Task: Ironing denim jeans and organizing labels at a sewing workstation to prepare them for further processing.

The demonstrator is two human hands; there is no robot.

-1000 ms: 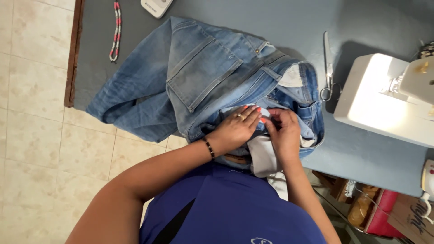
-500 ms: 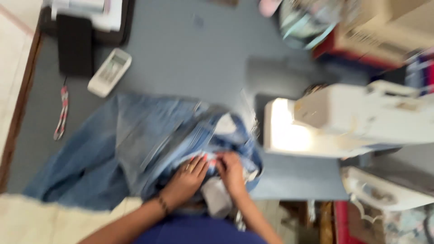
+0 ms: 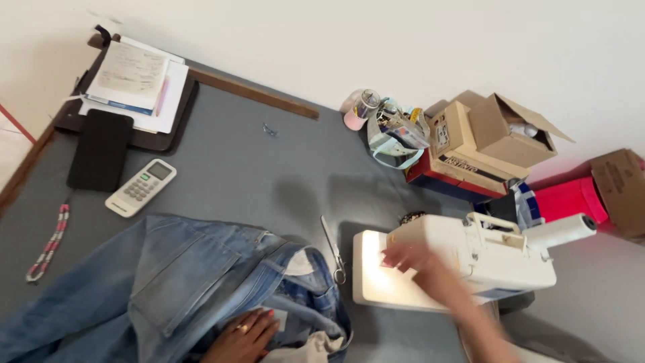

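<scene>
Head view, only one: a sec ago both hands were pinched together on the jeans' waistband, w/ the camera looking down at them; now the view has lifted to take in the whole table, and the right hand [image 3: 406, 257] has left the fabric and reached across to the white sewing machine [image 3: 463, 265], fingers on its lit front. It's motion-blurred, so can't tell if it's gripping anything or just touching. Left hand [image 3: 243, 335] stays flat on the blue jeans [image 3: 181, 282], fingers spread, pressing rather than grasping. Jeans lie bunched at the near edge of the grey table [image 3: 269, 168], just left of the machine. Reads as a switch from handling cloth to handling the machine. Count: 1 sewing machine, 1 pair of jeans, 1 pair of scissors [image 3: 332, 250] between jeans & machine, 1 white remote [image 3: 141, 187], 1 black phone [image 3: 101, 149], 1 beaded cord [image 3: 48, 244], 3 cardboard boxes [image 3: 497, 131] by the wall.
</scene>
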